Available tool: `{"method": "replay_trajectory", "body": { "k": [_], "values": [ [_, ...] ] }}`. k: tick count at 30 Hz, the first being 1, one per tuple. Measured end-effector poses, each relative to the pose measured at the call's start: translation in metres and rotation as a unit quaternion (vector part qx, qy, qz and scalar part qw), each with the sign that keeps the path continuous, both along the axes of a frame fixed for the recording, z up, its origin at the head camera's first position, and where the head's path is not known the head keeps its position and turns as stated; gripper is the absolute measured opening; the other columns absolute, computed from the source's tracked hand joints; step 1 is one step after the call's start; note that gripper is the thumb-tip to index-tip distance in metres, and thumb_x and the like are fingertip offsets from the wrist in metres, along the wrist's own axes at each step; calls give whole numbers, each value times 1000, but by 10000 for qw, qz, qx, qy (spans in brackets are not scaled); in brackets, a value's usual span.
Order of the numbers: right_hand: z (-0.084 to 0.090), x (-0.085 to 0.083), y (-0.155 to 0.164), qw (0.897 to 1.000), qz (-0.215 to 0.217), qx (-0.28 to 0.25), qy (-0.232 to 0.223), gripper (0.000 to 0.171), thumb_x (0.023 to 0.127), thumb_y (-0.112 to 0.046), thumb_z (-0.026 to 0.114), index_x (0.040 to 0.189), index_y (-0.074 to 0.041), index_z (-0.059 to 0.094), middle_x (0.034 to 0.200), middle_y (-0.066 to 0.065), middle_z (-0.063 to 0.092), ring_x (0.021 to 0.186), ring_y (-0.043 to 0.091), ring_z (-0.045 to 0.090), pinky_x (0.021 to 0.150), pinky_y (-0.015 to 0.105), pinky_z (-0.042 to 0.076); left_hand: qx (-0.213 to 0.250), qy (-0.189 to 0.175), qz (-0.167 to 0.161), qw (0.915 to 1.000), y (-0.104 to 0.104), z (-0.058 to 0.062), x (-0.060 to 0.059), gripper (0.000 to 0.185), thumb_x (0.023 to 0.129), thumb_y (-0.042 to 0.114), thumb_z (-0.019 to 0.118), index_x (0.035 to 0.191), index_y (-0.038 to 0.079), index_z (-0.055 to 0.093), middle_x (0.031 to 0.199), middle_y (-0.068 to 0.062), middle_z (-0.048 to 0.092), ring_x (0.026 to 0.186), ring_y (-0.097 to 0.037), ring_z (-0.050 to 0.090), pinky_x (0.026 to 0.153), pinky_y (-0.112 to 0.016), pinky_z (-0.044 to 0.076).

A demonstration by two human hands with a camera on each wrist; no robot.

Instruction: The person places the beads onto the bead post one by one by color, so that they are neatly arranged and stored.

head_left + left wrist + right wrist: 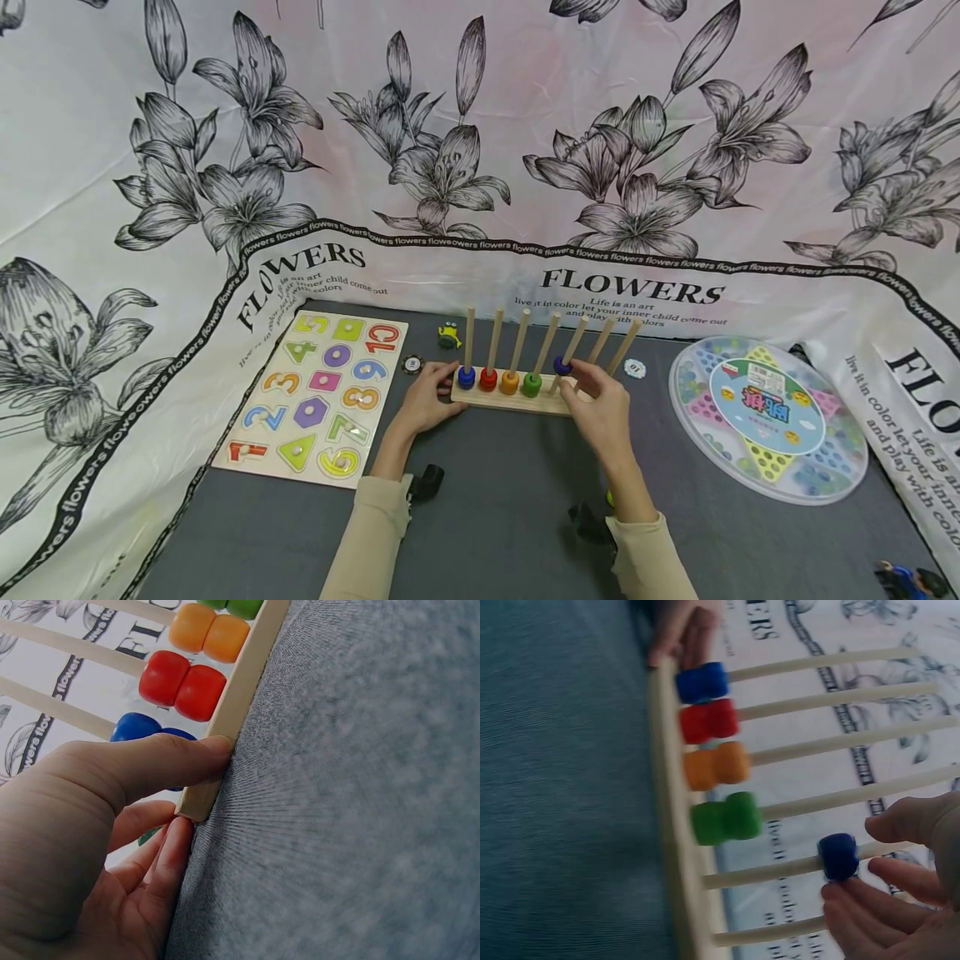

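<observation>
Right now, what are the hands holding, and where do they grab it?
The right hand pinches the dark blue round wooden bead by its sides, partway down a peg. The left hand grips the left end of the wooden peg rack's base.

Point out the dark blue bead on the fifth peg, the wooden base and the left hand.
dark blue bead (838,856), right wrist view, its rounded side.
wooden base (517,401), head view, front edge.
left hand (425,402), head view, its back.
</observation>
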State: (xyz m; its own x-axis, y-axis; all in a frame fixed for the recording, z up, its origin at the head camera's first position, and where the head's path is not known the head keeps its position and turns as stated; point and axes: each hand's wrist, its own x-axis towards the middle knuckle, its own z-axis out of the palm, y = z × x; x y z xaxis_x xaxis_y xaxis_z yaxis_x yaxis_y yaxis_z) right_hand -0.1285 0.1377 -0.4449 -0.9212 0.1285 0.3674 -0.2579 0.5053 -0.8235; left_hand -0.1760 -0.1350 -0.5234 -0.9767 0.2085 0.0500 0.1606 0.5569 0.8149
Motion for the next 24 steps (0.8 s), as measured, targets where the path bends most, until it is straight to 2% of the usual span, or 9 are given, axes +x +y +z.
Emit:
{"method": "replay_trajectory", "body": {
  "k": [5,9,12,18,24],
  "values": [
    [-19,-3,-2,9978,22,145,-649,37,86,-3,73,119,9,65,113,28,67,102,42,67,90,50,56,87,27,-28,10000,0,2,0,73,79,7,83,144,2,49,133,-18,45,111,-30,59,94,-38,55],
    [-28,-4,-4,9952,156,213,-944,40,87,-6,72,122,11,62,118,29,64,105,42,65,92,51,54,85,25,-35,10000,0,1,0,73,80,7,82,145,2,49,133,-17,45,111,-30,59,94,-38,55],
    [-33,-4,-3,9944,234,239,-1005,40,88,-8,72,122,12,61,119,28,64,104,41,66,91,51,55,94,18,-43,9999,0,1,1,73,80,7,82,145,2,49,133,-17,45,111,-30,59,94,-39,55],
    [-43,-1,7,9936,323,337,-1032,34,89,-5,69,120,10,64,108,26,69,97,37,68,84,47,59,68,61,-32,10000,0,1,1,73,79,8,82,144,2,50,132,-17,46,109,-30,60,93,-39,55],
    [-48,13,36,9924,440,589,-984,32,89,-5,71,119,7,67,106,20,71,96,34,70,80,42,60,73,77,-53,9999,-1,1,1,72,80,9,82,144,2,50,132,-17,46,108,-29,60,92,-39,55]
  ]
}}
